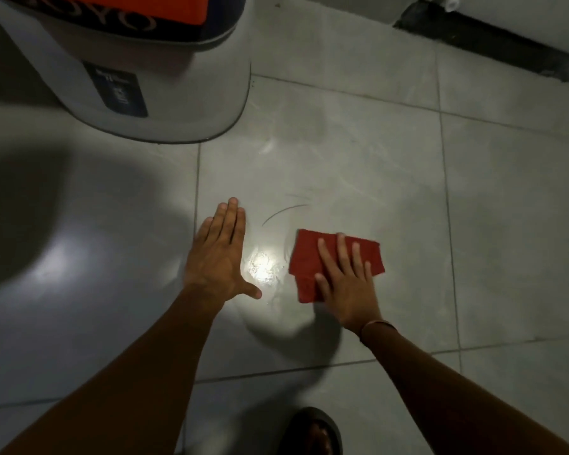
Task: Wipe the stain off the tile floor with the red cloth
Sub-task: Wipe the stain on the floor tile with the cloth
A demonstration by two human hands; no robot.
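Flat-palm contact, not a closed grasp, describes the right hand [345, 284]: its fingers [342, 254] lie spread on top of the red cloth [312, 257], pinning it against the tile floor [506, 208] with nothing curled around the fabric. A thin band circles the right wrist. The cloth lies folded and flat, its left and far edges showing clear of the hand. The left hand [219, 254] lies open and empty, palm down on the floor at 9 o'clock from the cloth, fingers together and pointing toward 12 o'clock, thumb splayed toward the cloth; it appears to serve as a brace. Between the two hands sits a wet patch [263, 267], just beside the cloth's left edge, with a bright glare on it and faint curved smear lines around it. At 11 o'clock from the cloth a thin dark arc-shaped mark [284, 211] lies on the tile, apart from the cloth. Whether the patch, the arc, or both make up the stain cannot be told. Judged from these residues, wiping is under way but unfinished: the smear lines suggest moisture spread by cloth passes, yet the wet patch and the arc are not cleared. Remaining work, as an estimate, is to carry the cloth toward 9 and 11 o'clock over both. A grey appliance [165, 93] stands well apart at 11 o'clock, and a sandalled foot [312, 431] shows at 6 o'clock.
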